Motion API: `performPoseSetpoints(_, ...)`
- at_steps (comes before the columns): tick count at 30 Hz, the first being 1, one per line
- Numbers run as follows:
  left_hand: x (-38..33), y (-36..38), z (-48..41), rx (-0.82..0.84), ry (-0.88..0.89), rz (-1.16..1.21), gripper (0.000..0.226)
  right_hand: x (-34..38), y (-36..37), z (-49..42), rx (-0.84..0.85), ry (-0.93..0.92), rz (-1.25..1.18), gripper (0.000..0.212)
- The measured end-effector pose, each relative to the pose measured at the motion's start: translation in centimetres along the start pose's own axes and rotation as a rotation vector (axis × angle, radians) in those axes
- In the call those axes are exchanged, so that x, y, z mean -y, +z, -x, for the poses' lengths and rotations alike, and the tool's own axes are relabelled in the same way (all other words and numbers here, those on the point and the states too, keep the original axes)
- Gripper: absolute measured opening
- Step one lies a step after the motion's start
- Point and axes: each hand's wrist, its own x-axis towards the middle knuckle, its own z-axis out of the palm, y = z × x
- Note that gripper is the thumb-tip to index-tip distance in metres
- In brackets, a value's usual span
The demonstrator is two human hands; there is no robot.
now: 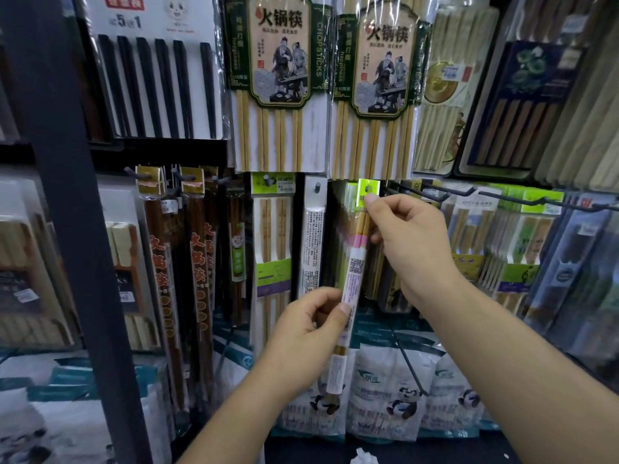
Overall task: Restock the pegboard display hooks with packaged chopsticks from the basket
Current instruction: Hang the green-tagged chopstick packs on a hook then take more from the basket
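A slim pack of chopsticks (354,272) with a bright green header card and a white barcode label is held up in front of the pegboard. My right hand (407,242) pinches its top by the green card, right at a dark hook tip (369,188). My left hand (311,326) pinches the pack's lower half between thumb and fingers. The pack tilts slightly, its bottom end hanging toward me. The basket is out of view.
Big green-labelled bamboo chopstick packs (278,82) hang above. Bare dark hooks (432,195) jut out to the right of my right hand. More packs hang left (271,249) and right (469,236). A dark shelf upright (77,229) stands at left. Panda-printed bags (395,393) sit below.
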Motion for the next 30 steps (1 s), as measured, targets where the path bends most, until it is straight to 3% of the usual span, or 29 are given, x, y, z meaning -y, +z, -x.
performPoseSetpoints(10, 0.3, 0.0, 0.3, -0.024, 0.037, -0.132, 0.011, -1.2, 0.3, -0.7, -0.013, 0.004, 0.094, 0.03)
performPoseSetpoints(14, -0.3, -0.3, 0.8, -0.021, 0.136, -0.573, 0.03, -2.3, -0.3, -0.1, 0.02, -0.047, 0.179, 0.026)
performPoseSetpoints(16, -1.0, -0.2, 0.7, -0.037, 0.157, -0.644, 0.042, -2.9, -0.9, 0.2, 0.039, -0.055, 0.209, 0.022)
performPoseSetpoints(22, -3.4, 1.5, -1.9, -0.076, 0.08, -0.286, 0.057, -5.8, -1.8, 0.8, 0.116, 0.001, 0.24, 0.015)
performPoseSetpoints(26, -4.1, 3.7, -4.2, -0.091, 0.064, -0.092, 0.067, -7.5, -0.7, 1.1, 0.337, 0.139, -0.019, 0.066)
performPoseSetpoints(30, -3.7, 4.8, -6.2, -0.163, -0.094, 0.145, 0.065, -8.5, 1.3, 1.5, 0.393, 0.323, -0.266, 0.06)
